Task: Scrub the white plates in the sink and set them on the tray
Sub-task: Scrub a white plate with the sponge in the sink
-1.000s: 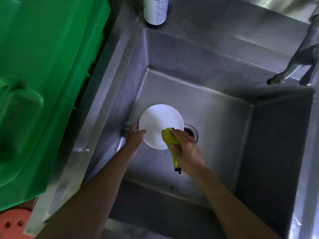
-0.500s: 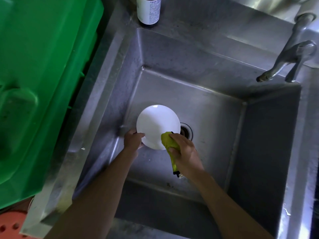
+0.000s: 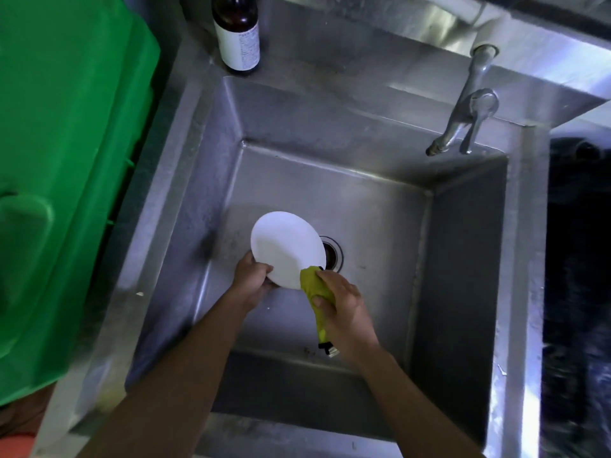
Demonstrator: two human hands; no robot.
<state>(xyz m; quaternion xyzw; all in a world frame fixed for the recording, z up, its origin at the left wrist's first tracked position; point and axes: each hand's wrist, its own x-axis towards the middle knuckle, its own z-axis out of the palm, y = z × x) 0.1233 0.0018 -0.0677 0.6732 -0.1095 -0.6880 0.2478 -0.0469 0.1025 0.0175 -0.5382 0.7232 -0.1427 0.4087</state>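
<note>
Both hands were down inside the sink (image 3: 463, 259). The left hand (image 3: 252, 276) gripped the plate (image 3: 286, 247) at its near-left rim, thumb curled over the top face and fingers tucked beneath. The plate was white and round and sat tilted, its far edge above the basin floor; whether the near edge touched the floor could not be told. The right hand (image 3: 344, 309) was closed around a yellow-green cloth (image 3: 314, 289), fingers wrapped over it, with the cloth's upper end pressed against the plate's near-right rim, just right of the left hand's thumb. The cloth's lower end hung out below the right hand's heel, ending in a small dark and white tag. The drain (image 3: 332, 254) lay just beyond the right hand's fingertips, partly covered by the plate's right edge. The two hands were close but apart, with the plate's rim between them. Beyond both hands, on the sink's far-left ledge, stood a brown bottle (image 3: 236, 33) with a white label, upright. The tap (image 3: 463, 120) stood far beyond and right of the right hand, its spout angled down over the basin. A green bin (image 3: 66, 160) stood left of the left forearm, beside the sink's outer edge. No water was running from the spout.
</note>
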